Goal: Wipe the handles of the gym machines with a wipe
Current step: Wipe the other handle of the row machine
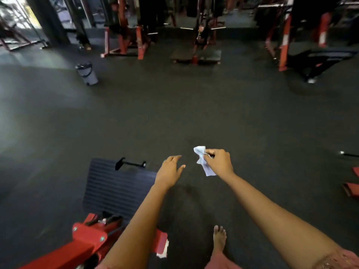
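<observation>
Centre-low in the frame, right hand (219, 162) pinches a crumpled white wipe (202, 160) between thumb and curled fingers; wipe hangs off the hand's left side, in the air above the floor (194, 103), touching no machine. Left hand (170, 170) just left of it, apart from the wipe, palm down, fingers loose and slightly spread, holding nothing. Both forearms stretch out from the bottom edge.

Lower left: black ribbed foot plate (116, 187) on a red machine frame (87, 243) that runs to the bottom-left corner. Short black bar with a grip end (130, 163) sits at the plate's top edge, near the left hand, not touched. Bare foot (219, 239) on the floor at bottom centre, pink fabric (223, 261) below it.

Upper left: grey bin (87, 73) with a dark liner, standing alone on the floor. Top of frame: red racks (124, 35) and dark machines in a row, blurred. Upper right: black bench (320, 57) beside a red upright. Right edge: red parts (352, 188), cut off. Floor is dark rubber matting.
</observation>
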### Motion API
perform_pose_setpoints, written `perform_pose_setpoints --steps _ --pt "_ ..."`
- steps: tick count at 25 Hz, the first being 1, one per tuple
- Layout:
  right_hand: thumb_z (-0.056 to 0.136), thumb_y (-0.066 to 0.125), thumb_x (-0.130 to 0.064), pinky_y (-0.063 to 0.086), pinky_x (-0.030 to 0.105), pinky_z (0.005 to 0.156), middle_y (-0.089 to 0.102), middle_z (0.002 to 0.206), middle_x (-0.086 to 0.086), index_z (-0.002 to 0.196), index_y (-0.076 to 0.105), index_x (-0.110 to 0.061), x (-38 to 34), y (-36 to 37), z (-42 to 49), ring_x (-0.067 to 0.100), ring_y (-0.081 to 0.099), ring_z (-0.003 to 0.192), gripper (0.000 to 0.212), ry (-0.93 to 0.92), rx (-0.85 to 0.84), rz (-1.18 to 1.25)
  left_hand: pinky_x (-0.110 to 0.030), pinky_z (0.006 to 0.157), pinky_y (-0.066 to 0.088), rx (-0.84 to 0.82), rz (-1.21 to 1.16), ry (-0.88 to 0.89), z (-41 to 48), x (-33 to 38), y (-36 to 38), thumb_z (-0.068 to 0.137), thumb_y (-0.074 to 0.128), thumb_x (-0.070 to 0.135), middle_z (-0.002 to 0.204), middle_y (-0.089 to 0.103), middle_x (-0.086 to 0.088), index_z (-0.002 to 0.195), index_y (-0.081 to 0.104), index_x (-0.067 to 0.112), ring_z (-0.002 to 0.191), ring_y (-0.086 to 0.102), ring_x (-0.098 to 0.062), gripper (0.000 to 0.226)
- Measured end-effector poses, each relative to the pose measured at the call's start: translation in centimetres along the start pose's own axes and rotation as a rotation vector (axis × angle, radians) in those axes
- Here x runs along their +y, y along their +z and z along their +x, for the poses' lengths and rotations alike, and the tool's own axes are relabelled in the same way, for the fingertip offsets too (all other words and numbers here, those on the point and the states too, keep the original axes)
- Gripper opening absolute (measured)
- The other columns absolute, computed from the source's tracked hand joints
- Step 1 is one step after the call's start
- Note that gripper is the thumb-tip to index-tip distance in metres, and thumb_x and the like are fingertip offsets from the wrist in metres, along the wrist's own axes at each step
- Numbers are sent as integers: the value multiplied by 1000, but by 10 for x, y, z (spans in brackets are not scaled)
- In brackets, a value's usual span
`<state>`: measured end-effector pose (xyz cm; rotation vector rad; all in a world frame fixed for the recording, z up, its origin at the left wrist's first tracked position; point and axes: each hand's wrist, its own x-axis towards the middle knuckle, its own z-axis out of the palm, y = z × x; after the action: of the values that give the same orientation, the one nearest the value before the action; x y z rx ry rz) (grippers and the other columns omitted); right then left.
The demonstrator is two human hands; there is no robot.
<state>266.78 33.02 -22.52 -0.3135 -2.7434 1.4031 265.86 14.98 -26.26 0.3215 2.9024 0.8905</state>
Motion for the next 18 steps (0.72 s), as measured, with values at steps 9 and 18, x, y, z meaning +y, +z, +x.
perform_pose_setpoints --steps 9,18 --pt "84 51 -12 39 27 61 68 80 14 87 69 -4 -19 -53 257 27 60 78 21 -187 -72 -87 -35 110 29 82 76 -112 246 39 -19 95 46 36 146 36 -9 143 32 13 134 34 -26 55" --pt "86 44 -16 46 29 59 61 61 7 62 59 -6 -143 41 497 27 59 66 30 -447 -307 -195 -41 104 38 142 242 -445 439 -66 -127 95 44 40 142 39 -11 140 34 14 131 38 -27 53"
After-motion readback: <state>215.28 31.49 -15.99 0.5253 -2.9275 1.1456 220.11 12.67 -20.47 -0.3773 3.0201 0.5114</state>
